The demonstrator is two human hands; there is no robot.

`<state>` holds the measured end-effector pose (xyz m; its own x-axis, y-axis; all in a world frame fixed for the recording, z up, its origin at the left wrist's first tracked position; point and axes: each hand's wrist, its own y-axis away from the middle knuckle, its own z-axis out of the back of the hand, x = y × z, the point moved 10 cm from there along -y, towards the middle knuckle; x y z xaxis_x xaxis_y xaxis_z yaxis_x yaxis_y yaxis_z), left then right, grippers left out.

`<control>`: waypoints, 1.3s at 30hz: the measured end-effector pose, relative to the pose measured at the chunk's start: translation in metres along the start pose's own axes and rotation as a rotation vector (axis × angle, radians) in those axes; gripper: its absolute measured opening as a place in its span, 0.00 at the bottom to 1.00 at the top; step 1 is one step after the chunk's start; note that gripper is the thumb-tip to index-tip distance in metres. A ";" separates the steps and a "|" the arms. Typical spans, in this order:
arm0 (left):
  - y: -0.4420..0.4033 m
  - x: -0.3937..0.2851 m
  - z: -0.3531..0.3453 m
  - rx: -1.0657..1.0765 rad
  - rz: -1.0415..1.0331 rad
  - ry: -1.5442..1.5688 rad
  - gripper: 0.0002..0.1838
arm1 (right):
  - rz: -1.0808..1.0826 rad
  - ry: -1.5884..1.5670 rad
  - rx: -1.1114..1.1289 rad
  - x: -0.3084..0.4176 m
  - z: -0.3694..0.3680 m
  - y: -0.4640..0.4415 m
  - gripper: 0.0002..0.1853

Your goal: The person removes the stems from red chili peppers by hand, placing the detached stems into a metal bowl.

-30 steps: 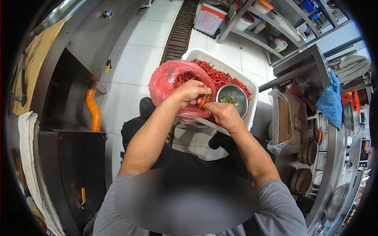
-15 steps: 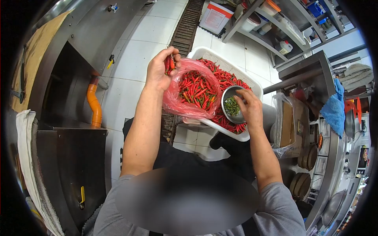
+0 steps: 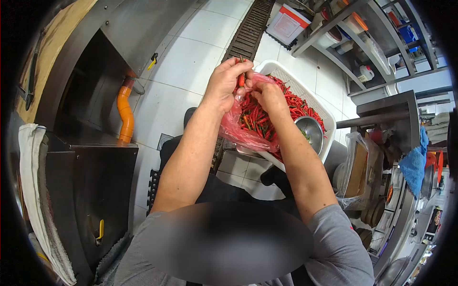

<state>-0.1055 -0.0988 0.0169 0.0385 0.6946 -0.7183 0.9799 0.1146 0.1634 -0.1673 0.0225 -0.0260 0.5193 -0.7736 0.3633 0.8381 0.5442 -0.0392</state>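
My left hand [image 3: 228, 85] is closed around red chili peppers [image 3: 242, 80], above the left edge of a pink plastic bag [image 3: 233, 126]. Close beside it, my right hand [image 3: 270, 97] reaches over the bag with fingers curled and thumb drawn in; whatever they pinch is hidden. Red chilies [image 3: 253, 118] fill the open bag, which rests in a white perforated basket [image 3: 329, 125]. More loose chilies [image 3: 304, 107] lie in the basket around the bag. A steel bowl [image 3: 314, 131] sits on them at the right, with some green stems visible, partly behind my right forearm.
A floor drain grate [image 3: 249, 33] runs beyond the basket. Steel cabinets and an orange pipe [image 3: 125, 112] stand at the left. On the right are a metal shelf rack [image 3: 350, 35], a plastic-covered carton [image 3: 355, 167] and a blue cloth [image 3: 414, 167].
My right hand has left the steel bowl and moved left to beside my left hand. The left hand still holds chilies, with fewer showing. The whole view has shifted somewhat.
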 end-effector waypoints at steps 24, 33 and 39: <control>0.006 0.076 -0.033 0.159 0.198 -0.405 0.05 | -0.278 -0.807 -0.469 -0.056 0.091 0.156 0.10; 0.040 0.125 -0.078 0.396 0.481 -0.111 0.07 | -0.184 -0.777 -0.553 -0.033 0.105 0.166 0.10; 0.033 0.120 -0.072 0.367 0.345 -0.349 0.07 | -0.255 -0.602 -0.331 -0.038 0.087 0.155 0.10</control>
<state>-0.0828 0.0395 -0.0158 0.3666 0.3676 -0.8547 0.9007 -0.3705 0.2270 -0.0718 0.1641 0.0349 0.1993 -0.4989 0.8434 0.9768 0.1704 -0.1300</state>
